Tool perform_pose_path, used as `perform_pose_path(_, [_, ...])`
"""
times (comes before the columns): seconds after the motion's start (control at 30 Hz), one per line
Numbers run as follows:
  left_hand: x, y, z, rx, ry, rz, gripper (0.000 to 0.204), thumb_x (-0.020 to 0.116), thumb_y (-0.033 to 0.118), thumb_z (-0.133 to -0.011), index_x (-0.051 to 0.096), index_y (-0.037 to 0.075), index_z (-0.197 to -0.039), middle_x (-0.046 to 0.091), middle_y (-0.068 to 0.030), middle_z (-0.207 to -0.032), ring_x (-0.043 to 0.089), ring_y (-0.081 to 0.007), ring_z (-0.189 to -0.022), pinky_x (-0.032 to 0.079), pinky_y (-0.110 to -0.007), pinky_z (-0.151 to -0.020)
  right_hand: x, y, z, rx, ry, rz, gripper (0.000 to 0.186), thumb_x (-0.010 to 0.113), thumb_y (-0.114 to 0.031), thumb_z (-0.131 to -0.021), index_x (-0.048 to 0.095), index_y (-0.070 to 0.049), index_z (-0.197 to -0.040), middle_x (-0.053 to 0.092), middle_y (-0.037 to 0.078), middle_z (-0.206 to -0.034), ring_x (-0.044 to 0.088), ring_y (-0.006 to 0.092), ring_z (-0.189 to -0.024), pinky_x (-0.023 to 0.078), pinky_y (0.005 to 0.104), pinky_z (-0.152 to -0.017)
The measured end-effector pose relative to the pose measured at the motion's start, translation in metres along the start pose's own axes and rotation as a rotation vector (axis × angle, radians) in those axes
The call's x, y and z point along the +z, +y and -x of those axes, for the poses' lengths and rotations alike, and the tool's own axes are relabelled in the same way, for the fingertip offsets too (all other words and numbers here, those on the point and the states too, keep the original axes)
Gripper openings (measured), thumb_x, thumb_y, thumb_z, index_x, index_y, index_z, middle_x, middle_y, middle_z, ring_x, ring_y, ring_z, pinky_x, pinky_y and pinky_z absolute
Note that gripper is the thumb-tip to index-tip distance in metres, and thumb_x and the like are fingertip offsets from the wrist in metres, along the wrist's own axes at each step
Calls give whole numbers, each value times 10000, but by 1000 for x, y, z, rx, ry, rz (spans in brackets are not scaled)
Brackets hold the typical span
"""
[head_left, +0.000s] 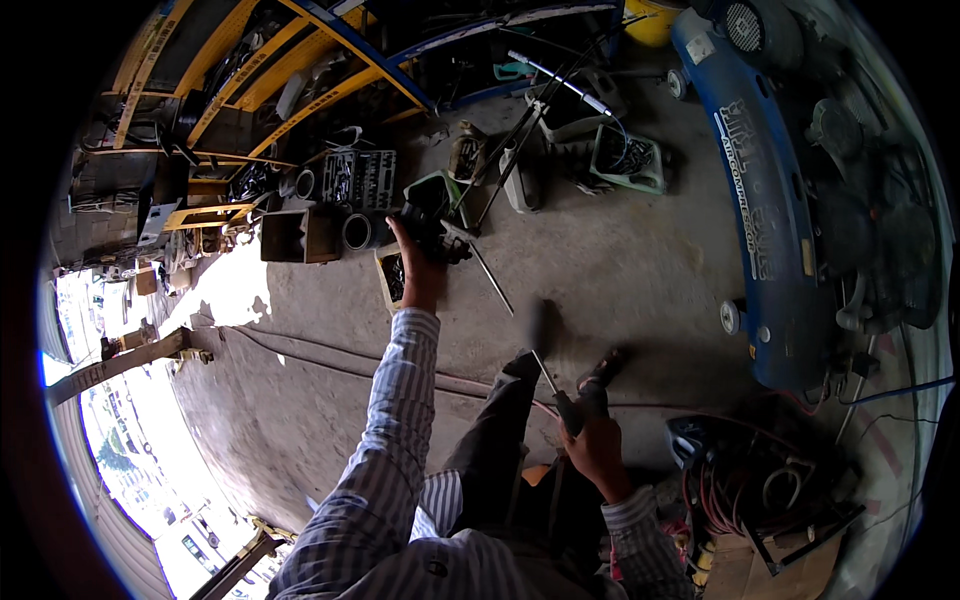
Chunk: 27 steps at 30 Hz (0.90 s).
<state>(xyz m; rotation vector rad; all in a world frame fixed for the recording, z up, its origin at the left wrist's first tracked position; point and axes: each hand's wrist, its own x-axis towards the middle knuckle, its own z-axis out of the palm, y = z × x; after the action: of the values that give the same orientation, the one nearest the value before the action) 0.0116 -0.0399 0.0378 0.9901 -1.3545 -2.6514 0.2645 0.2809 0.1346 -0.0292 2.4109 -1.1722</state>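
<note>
My right hand (pixel 597 455) is closed around the dark handle of a screwdriver (pixel 546 371). Its thin metal shaft points up and forward, away from my body. Farther out, my left hand (pixel 424 270) is stretched forward and closed on a dark, lumpy part (pixel 436 238) whose kind I cannot make out. A slim silver rod (pixel 492 278) slants from beside that part toward the floor; whether it is joined to it is unclear. Just beyond and beside the left hand are a green-rimmed bin (pixel 462 208) and a small yellowish box (pixel 388 284) of small dark pieces.
A large blue air compressor (pixel 740 190) stands at the right. An open socket set (pixel 358 178), a wooden box (pixel 300 237) and a pale bin (pixel 650 172) lie ahead. Hoses (pixel 330 365) cross the concrete floor near my feet. Coiled hose (pixel 728 500) lies lower right.
</note>
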Motion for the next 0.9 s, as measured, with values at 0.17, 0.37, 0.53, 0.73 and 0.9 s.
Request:
perform_pose_path(0.17, [1, 10, 1, 19, -4, 214, 743, 405, 734, -966, 531, 159, -1419, 630, -56, -1316, 608, -266, -1168, 486, -490, -1035, 11, 52, -11, 123, 168, -217, 318, 721, -220, -920, 621, -31, -1155, 694, 227, -1008, 683, 408, -957, 543, 453, -783])
perform_pose_path(0.37, [-24, 12, 22, -73, -364, 421, 726, 413, 691, -985, 574, 48, -1283, 670, -151, -1120, 647, -315, -993, 516, -531, -949, 19, 139, -40, 191, 355, -250, 399, 722, -248, -940, 621, -23, -1253, 696, 196, -1130, 679, 344, -1039, 524, 414, -884])
perform_pose_path(0.53, [-60, 13, 75, -11, -592, 366, 545, 506, 507, -1014, 551, 37, -1287, 633, -103, -1094, 612, -237, -1012, 538, -369, -912, 35, 203, -58, 163, 334, -98, 498, 717, -336, -924, 601, -78, -1334, 679, 209, -1192, 637, 408, -1117, 520, 457, -909])
perform_pose_path(0.73, [-129, -6, 154, -273, -252, 763, 432, 554, 298, -1028, 493, -23, -1310, 554, -109, -1054, 562, -226, -985, 519, -358, -920, 36, 231, -55, 409, 341, 134, 486, 653, -418, -939, 614, -51, -1256, 695, 208, -1110, 639, 433, -1042, 511, 514, -900])
perform_pose_path(0.9, [-157, -4, 201, -254, -462, 661, 303, 509, 216, -1044, 529, 14, -1270, 596, -99, -1060, 575, -238, -1003, 486, -365, -983, 53, 234, -34, 280, 402, 105, 422, 637, -420, -937, 639, -84, -1192, 708, 187, -1069, 670, 404, -982, 531, 491, -843])
